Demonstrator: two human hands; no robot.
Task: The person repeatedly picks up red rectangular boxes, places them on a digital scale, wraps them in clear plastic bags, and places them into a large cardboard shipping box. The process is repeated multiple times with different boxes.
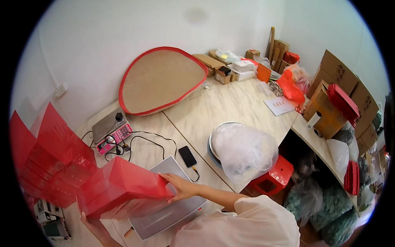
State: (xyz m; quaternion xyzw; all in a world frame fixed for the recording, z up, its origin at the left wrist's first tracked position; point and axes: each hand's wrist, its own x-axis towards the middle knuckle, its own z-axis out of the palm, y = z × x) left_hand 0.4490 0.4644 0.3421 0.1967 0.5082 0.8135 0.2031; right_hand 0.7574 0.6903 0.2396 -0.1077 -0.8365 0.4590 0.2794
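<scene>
A large red box (135, 182) with a glossy, film-like surface is held tilted between my two hands. My right hand (180, 185) grips its right end, fingers on top and thumb lower down. At the lower left corner of the box is my left hand (88, 219), partly hidden behind it. Beneath the box lies a flat grey panel (172, 213) with a metal frame and a small red light at its front edge. The box covers part of this panel. More red boxes (58, 173) with glossy film stand stacked to the left.
Near the wall sits a weighing scale (108, 126) with tangled black cables. A phone (187, 156) is plugged in beside the panel. Right of it, a plastic bag (243, 148) covers a basin. A red-rimmed oval panel (163, 80) leans on the wall. A red stool (274, 176) stands below.
</scene>
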